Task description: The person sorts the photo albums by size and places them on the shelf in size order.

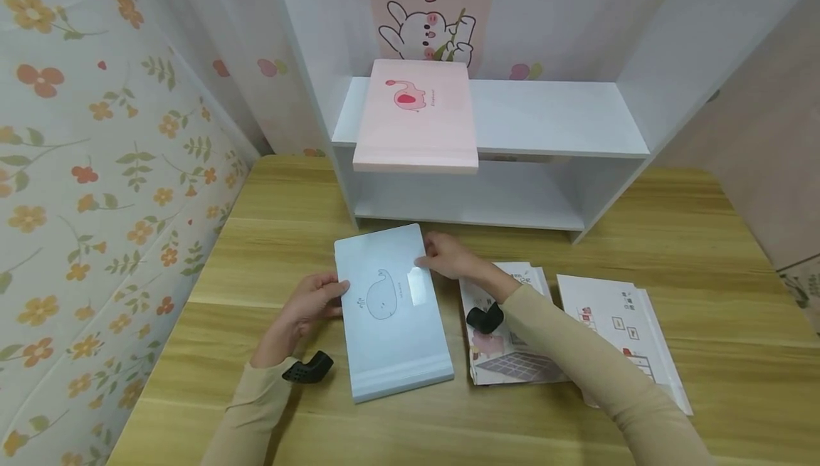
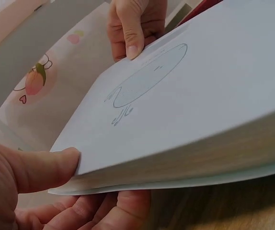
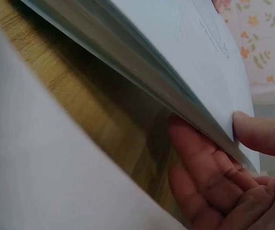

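Pale-blue, whale-printed rectangular book (image 1: pixel 400 338) is pinched at opposite sides by left grip (image 1: pixel 310 302) and right grip (image 1: pixel 450 256), above the wooden counter (image 1: pixel 282 217).

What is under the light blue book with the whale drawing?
Fingers of the left hand and right hand, and part of the yellowish wooden table. The book covers the rest; that cannot be seen.

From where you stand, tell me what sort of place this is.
Probably a study corner, perhaps at home: a white shelf stands on a wooden table, and a blue book is held in front of the shelf.
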The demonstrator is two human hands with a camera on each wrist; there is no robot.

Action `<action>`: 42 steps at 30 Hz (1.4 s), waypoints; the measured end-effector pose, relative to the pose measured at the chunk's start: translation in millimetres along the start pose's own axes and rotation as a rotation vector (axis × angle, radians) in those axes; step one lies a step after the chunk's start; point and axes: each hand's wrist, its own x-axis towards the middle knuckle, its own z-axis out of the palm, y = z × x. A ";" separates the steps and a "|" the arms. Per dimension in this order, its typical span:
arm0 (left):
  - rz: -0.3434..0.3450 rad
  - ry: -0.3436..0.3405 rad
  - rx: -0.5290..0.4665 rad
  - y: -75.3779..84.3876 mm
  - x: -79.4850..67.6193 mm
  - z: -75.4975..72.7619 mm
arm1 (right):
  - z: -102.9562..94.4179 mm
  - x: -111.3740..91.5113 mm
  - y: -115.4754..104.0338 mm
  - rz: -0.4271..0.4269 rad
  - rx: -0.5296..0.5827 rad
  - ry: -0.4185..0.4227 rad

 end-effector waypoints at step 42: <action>0.075 -0.220 0.004 39.9 -33.7 17.1 | -9.2 -78.1 -5.9 0.093 0.743 0.061</action>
